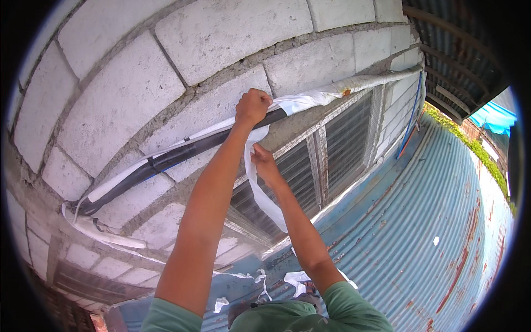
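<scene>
A black pipe [191,148] runs slantwise along the block wall, and white plastic wrapping [321,96] covers its upper right part. My left hand [253,107] is closed against the top of the pipe, at the edge of the wrapping, gripping the white strip there; its fingertips are partly hidden. Below the pipe, my right hand [264,163] is closed with its fingers at the same loose white strip [260,193]. The strip loops from under the pipe and hangs past my right wrist. Another white length lies along the pipe's upper side to the left.
Louvred windows [345,133] with mesh sit in the wall below the pipe. A rusty blue corrugated roof [398,221] spreads below and right, with white scraps [297,281] on it near me. A dark metal overhang [459,50] is at upper right. A blue cable [412,119] hangs at the wall's end.
</scene>
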Demonstrator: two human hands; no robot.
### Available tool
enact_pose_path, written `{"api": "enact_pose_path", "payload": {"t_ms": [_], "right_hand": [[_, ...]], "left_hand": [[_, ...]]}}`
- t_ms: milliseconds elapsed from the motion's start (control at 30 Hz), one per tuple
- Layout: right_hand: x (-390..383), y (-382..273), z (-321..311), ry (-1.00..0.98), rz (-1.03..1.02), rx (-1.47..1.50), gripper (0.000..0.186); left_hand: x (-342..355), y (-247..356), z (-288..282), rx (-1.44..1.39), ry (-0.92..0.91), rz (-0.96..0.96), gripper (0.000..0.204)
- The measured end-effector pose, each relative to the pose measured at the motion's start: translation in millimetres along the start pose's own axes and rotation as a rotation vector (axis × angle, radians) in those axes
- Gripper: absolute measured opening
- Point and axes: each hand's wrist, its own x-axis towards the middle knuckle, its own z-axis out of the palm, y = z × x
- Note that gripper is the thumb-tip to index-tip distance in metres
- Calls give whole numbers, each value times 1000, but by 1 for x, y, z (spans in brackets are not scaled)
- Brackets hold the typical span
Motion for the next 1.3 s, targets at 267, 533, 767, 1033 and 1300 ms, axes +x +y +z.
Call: {"api": "enact_pose_path", "payload": {"t_ms": [267,533,767,1033,1300], "right_hand": [[-22,-26,-17,573,-17,274,43],[-41,-51,-53,490,-28,334,48],[-45,-42,-63,637,-151,-160,47],[-30,-64,-28,351,-187,-307,53],[-88,-6,40,-59,-198,-253,17]], "left_hand": [[-63,1,23,28,343,706,6],[-202,-7,113,-467,273,97,34],[-224,-71,159,-2357,269,-860,59],[-326,-113,169,-2534,277,-794,70],[-371,-154,151,-2341,262,-836,66]]}}
